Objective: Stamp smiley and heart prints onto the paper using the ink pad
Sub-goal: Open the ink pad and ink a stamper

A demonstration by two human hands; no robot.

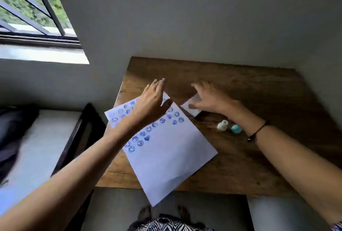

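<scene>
A white sheet of paper point(166, 156) lies slanted on the wooden table point(259, 156), its near corner hanging over the front edge. Blue smiley and heart prints fill its far part. My left hand point(149, 104) hovers above the printed area with fingers straight and apart, holding nothing. My right hand point(209, 99) reaches over a small pale box, the ink pad point(192, 108), just beyond the paper's right edge, fingers closing on it. Two small stamps, one white point(223, 125) and one teal point(236, 128), stand on the table under my right wrist.
The table stands against a grey wall at the back and right. A dark bed frame point(74, 143) with a pale mattress sits close on the left. A barred window point(33, 8) is high at left. My feet show below the table's front edge.
</scene>
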